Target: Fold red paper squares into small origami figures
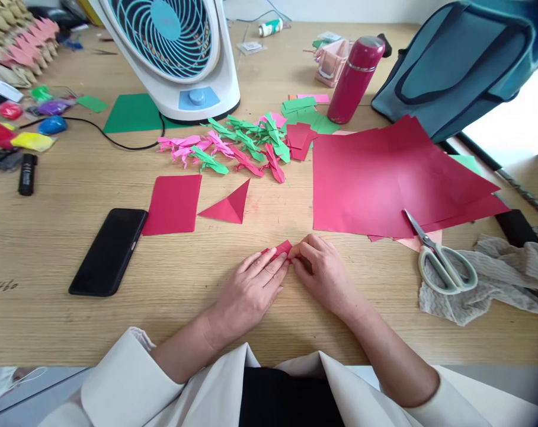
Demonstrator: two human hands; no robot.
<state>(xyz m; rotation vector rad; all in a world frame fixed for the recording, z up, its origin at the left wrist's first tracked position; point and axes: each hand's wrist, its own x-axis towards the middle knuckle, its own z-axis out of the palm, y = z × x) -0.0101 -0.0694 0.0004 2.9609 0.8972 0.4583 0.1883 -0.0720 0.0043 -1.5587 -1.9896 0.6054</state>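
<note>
A small folded piece of red paper (283, 247) lies on the wooden table in front of me, mostly covered by my fingers. My left hand (255, 284) rests flat over it, fingers stretched out and pressing it down. At its right end, my right hand (320, 270) pinches the paper's edge between thumb and forefinger. Just beyond lies a creased red paper triangle (229, 206), with a stack of red paper squares (173, 204) left of it. Several folded pink, green and red paper figures (246, 142) are heaped farther back.
A white fan (198, 101) stands at the back, its cord running left. Large red sheets (367, 178) lie to the right, with scissors (442, 261) on a grey cloth (455, 302). A black phone (109, 252) lies left. A red thermos (355, 80) and blue bag (455, 65) stand back right.
</note>
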